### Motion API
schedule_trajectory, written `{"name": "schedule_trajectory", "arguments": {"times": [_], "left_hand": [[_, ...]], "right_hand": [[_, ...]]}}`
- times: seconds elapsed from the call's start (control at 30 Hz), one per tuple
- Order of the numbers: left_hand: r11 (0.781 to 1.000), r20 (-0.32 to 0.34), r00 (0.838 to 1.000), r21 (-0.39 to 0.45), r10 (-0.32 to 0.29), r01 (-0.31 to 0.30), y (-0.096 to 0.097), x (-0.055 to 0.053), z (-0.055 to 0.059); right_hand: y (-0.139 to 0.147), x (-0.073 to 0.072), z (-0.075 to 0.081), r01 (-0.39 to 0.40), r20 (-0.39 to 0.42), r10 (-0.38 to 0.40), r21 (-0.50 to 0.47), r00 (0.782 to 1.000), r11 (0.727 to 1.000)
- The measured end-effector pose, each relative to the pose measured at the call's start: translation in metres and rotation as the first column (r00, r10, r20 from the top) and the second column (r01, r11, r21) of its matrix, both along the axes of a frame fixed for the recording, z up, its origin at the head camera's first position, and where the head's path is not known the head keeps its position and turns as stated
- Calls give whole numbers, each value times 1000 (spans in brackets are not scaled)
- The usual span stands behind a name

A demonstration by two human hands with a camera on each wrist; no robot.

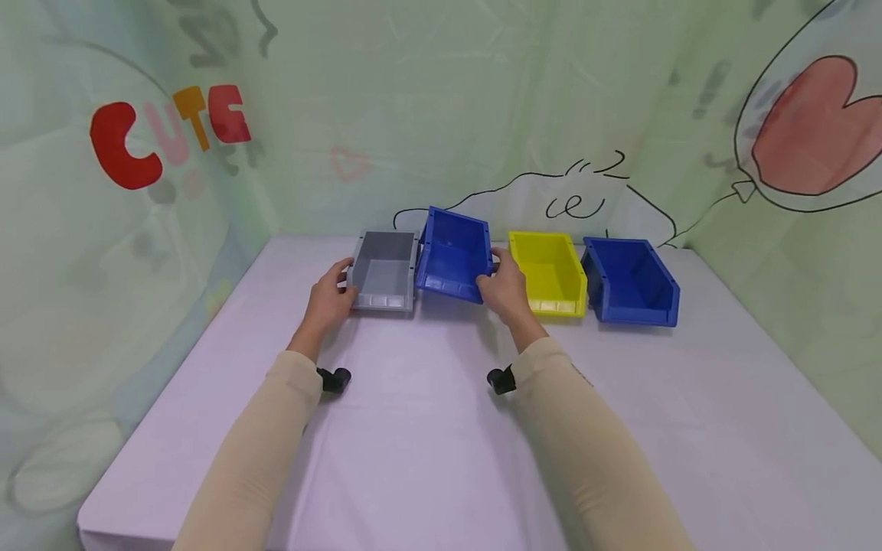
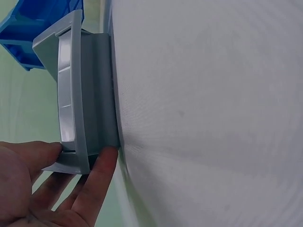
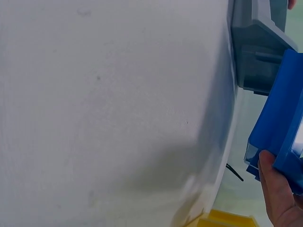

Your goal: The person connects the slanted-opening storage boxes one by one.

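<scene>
A grey plastic bin [image 1: 383,280] sits at the back of the table. My left hand [image 1: 331,297] grips its left side, and in the left wrist view the thumb lies at the front lip with fingers [image 2: 100,182] along the outer wall. Right beside it a blue bin [image 1: 455,252] is held tilted, raised off the table, its left edge against the grey bin's right rim. My right hand [image 1: 506,287] holds this blue bin by its right side; in the right wrist view fingers [image 3: 274,184] press its lower outside. Both bins show no contents.
To the right stand a yellow bin [image 1: 549,272] and a second blue bin [image 1: 630,279], angled slightly. A printed curtain [image 1: 441,107] hangs behind the white-covered table [image 1: 413,444]. My right hand is close to the yellow bin's left side.
</scene>
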State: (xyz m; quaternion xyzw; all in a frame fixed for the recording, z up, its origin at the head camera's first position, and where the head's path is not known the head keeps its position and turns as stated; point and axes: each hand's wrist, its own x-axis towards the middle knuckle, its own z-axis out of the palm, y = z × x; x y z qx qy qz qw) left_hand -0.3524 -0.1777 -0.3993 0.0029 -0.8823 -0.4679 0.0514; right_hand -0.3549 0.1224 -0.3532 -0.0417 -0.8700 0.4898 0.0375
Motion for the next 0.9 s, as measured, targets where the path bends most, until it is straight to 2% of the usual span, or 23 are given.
{"name": "schedule_trajectory", "arguments": {"times": [0.43, 0.67, 0.9], "left_hand": [[1000, 7, 1000, 14, 1, -1, 0, 0, 0], [1000, 9, 1000, 21, 6, -7, 0, -2, -1], [1000, 13, 1000, 28, 8, -8, 0, -1, 0]], "right_hand": [[0, -2, 10, -34, 16, 33, 73, 999, 997], [-4, 0, 21, -62, -6, 63, 132, 998, 989], [-6, 1, 25, -71, 12, 70, 180, 997, 981]]}}
